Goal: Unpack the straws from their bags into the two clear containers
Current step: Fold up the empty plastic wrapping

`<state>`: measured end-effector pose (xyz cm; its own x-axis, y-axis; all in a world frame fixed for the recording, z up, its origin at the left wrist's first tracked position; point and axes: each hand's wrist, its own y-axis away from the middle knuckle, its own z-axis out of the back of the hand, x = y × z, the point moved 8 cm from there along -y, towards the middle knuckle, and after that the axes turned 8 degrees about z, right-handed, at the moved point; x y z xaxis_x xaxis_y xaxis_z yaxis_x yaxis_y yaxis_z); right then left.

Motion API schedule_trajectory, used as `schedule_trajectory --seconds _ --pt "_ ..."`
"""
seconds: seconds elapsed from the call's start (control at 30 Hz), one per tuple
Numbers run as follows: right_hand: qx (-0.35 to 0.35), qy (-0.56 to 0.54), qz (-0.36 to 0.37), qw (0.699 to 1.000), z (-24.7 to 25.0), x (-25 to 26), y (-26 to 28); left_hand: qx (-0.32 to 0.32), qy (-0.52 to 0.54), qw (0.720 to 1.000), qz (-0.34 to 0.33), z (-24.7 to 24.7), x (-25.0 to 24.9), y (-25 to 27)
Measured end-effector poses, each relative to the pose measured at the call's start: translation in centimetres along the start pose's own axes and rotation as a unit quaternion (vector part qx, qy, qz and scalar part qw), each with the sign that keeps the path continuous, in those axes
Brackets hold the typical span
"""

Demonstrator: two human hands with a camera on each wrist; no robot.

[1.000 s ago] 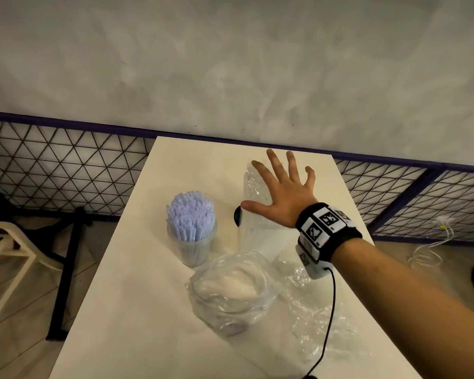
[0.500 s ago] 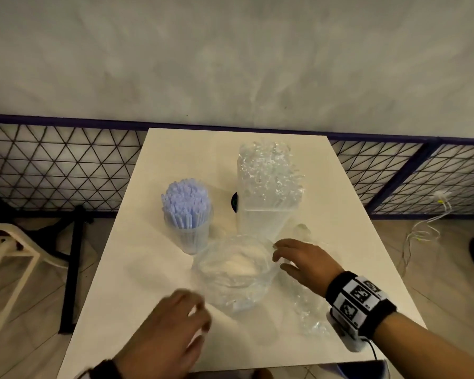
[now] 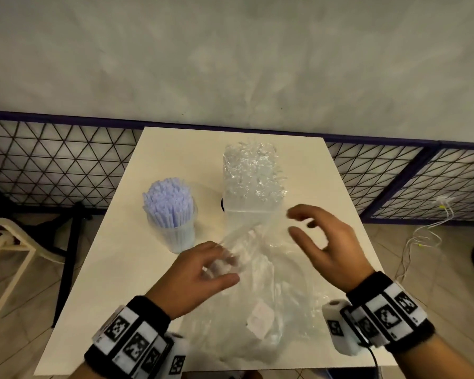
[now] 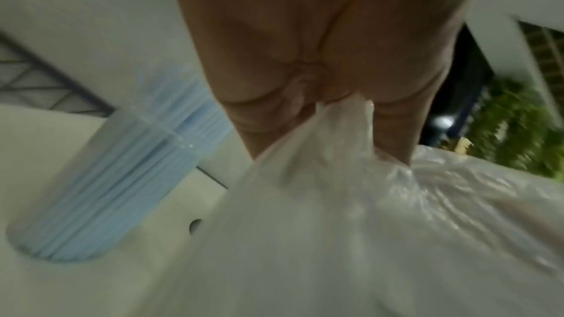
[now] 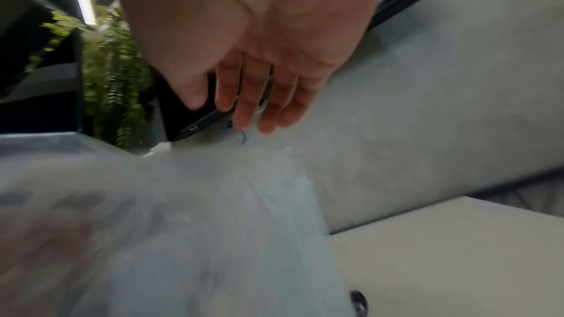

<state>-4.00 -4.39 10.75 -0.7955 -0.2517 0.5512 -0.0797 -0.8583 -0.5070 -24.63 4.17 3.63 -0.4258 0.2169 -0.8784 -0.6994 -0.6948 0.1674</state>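
Note:
A clear round cup point(image 3: 173, 228) packed with pale blue straws stands left of centre on the white table point(image 3: 115, 283). To its right a clear square container point(image 3: 251, 184) holds clear straws. In front of them lies a crumpled clear plastic bag point(image 3: 260, 294) with a white label. My left hand point(image 3: 225, 265) pinches the bag's upper left edge and holds it raised; the left wrist view shows the bag point(image 4: 335, 225) gathered between the fingers of my left hand point(image 4: 338, 107), beside the blue cup point(image 4: 100, 189). My right hand point(image 3: 298, 222) hovers open over the bag's right side, holding nothing; in the right wrist view its fingers point(image 5: 247, 107) are straight.
A black wire-mesh fence point(image 3: 52, 165) with a purple rail runs behind the table below a grey wall. A white chair point(image 3: 6, 250) stands at the left on the floor. White cables point(image 3: 427, 231) lie on the floor at the right. The table's front edge is close to my wrists.
My left hand has come in and taken hold of the bag's edge, lifting it. My right hand pulled back from the square container to the bag, then rose off it and opened.

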Motion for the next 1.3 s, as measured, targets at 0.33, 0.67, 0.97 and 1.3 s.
schedule_trajectory --seconds 0.33,0.67,0.97,1.3 --pt "0.065 -0.439 -0.359 0.821 -7.4 -2.7 8.8 -0.147 0.230 0.955 0.112 2.4 1.8 0.2" --pt "-0.082 -0.353 -0.395 0.844 -3.3 -7.0 7.2 -0.106 0.306 0.943 0.071 4.6 3.3 1.5" --pt "-0.032 -0.244 -0.409 0.879 -2.0 -9.1 5.3 -0.014 0.233 0.969 0.086 5.1 2.7 2.0" --pt "-0.009 0.153 -0.156 0.976 0.9 -1.6 0.8 -0.019 0.066 0.995 0.078 3.5 -0.5 1.6"
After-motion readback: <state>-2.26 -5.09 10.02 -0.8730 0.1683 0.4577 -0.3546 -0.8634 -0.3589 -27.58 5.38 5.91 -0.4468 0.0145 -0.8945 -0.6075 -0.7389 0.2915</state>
